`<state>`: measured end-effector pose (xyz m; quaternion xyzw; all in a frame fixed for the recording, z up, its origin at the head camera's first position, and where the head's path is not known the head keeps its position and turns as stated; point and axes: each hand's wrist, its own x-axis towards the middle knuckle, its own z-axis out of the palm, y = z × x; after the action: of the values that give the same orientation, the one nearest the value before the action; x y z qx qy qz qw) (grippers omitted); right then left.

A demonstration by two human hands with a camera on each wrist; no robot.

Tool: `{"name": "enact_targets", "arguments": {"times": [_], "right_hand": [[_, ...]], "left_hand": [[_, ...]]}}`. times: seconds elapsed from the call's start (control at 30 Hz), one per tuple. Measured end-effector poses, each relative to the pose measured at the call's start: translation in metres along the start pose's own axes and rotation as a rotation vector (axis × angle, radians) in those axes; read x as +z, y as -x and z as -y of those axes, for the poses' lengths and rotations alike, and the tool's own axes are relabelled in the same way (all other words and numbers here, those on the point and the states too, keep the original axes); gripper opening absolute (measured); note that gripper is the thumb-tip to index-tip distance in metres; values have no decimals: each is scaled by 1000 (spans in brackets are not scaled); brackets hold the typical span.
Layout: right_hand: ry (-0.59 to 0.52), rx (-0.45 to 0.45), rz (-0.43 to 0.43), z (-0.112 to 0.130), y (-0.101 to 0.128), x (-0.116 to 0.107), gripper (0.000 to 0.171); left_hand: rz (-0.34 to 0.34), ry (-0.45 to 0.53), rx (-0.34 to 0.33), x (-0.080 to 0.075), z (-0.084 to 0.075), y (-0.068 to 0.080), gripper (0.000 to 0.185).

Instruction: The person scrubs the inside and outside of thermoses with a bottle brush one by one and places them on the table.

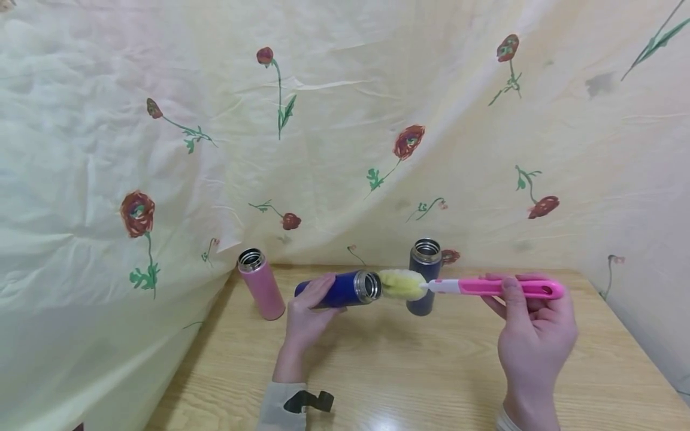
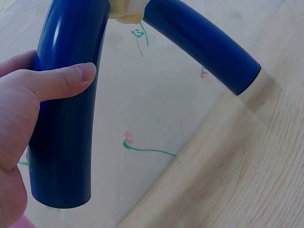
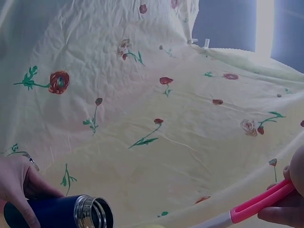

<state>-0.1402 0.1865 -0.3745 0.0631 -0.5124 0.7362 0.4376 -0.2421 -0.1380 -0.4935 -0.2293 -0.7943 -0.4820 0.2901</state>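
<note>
My left hand (image 1: 308, 317) grips a blue bottle (image 1: 342, 288) around its body, tilted on its side with the bare metal mouth facing right. In the left wrist view the thumb lies across the blue bottle (image 2: 66, 128). My right hand (image 1: 539, 335) holds a bottle brush by its pink handle (image 1: 496, 288), level above the table. The brush's yellow sponge head (image 1: 403, 284) is right at the mouth of the held bottle. In the right wrist view the bottle's steel neck (image 3: 91, 213) faces the pink handle (image 3: 261, 202).
A pink bottle (image 1: 262, 287) stands uncapped at the left back of the wooden table (image 1: 409, 371). Behind the brush stands a dark blue bottle (image 1: 422, 269), also without a lid. A flowered cloth (image 1: 334, 167) hangs behind the table and along its sides.
</note>
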Motion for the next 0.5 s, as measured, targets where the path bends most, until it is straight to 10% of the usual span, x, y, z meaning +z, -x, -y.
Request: {"name": "enact_targets", "arguments": {"times": [0.5], "right_hand": [[37, 2, 63, 1, 1, -1, 15]], "left_hand": [[-23, -5, 9, 2, 5, -1, 69]]}}
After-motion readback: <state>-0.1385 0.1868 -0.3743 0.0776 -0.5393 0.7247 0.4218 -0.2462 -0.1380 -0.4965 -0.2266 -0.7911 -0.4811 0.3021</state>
